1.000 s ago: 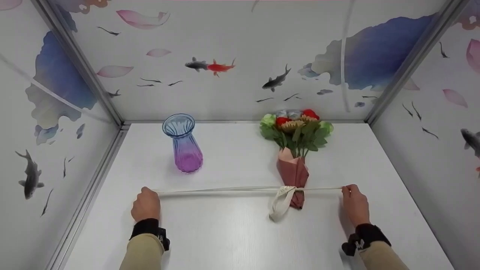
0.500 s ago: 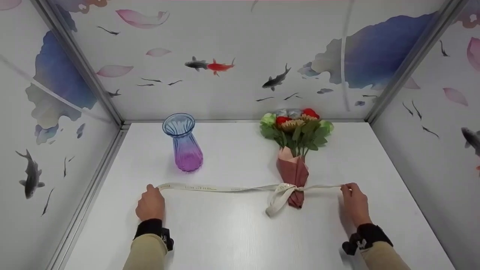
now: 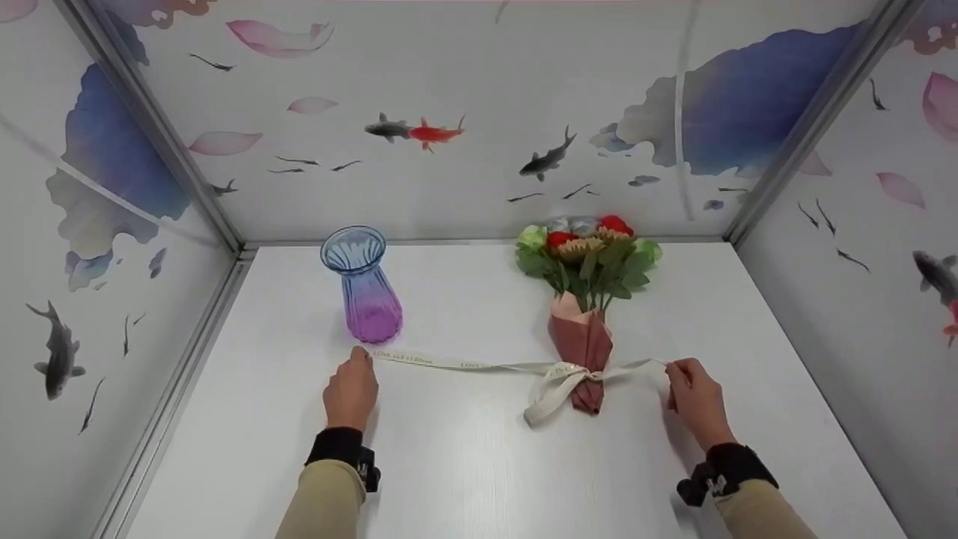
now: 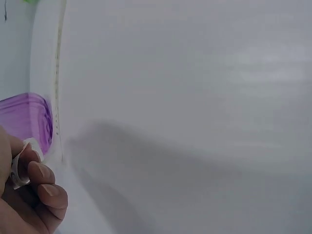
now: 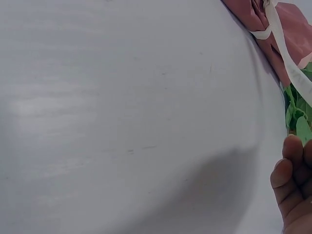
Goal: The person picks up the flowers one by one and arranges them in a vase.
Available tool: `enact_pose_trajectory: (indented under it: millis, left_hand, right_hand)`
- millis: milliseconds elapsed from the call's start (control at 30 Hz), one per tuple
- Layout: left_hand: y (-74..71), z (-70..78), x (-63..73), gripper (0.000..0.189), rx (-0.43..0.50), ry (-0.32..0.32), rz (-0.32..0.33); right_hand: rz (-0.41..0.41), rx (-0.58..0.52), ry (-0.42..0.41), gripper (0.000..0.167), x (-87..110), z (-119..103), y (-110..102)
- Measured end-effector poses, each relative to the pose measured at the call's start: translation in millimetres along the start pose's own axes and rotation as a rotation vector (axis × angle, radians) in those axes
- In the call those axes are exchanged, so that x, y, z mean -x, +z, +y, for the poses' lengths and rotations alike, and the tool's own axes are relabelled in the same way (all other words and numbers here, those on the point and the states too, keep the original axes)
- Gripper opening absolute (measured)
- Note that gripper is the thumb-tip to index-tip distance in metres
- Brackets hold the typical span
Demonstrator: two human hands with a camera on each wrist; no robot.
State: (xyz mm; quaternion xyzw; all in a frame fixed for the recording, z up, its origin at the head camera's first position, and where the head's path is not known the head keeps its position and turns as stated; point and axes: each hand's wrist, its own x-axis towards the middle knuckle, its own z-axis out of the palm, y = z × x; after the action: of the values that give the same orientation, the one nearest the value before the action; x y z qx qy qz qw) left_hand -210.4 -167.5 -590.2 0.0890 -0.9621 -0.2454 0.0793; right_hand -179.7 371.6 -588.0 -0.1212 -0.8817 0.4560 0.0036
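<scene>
A bouquet of red, tan and green flowers lies on the table, its lower part wrapped in dusty-red paper. Around that paper runs a cream ribbon with printed letters, looped at the front. My left hand pinches the ribbon's long left end, just below the base of a blue-to-purple glass vase; in the left wrist view the ribbon curls between thumb and fingers. Right of the wrapping, my right hand pinches the shorter end. In the right wrist view those fingertips appear only at the edge.
White panels printed with fish and petals enclose the white table at the back and both sides. Grey metal rails line the corners.
My left hand has moved right and away from me, toward the vase base. The ribbon has gone from taut to slack. My right hand has shifted slightly left.
</scene>
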Motion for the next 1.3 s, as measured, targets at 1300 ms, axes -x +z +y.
enact_pose_trajectory:
  millis: [1300]
  left_hand:
    - [86.3,131.6,31.7,0.056,-0.153,0.551,-0.285]
  right_hand:
    - [-0.172,0.366,-0.274,0.044,3.3,-19.7,39.2]
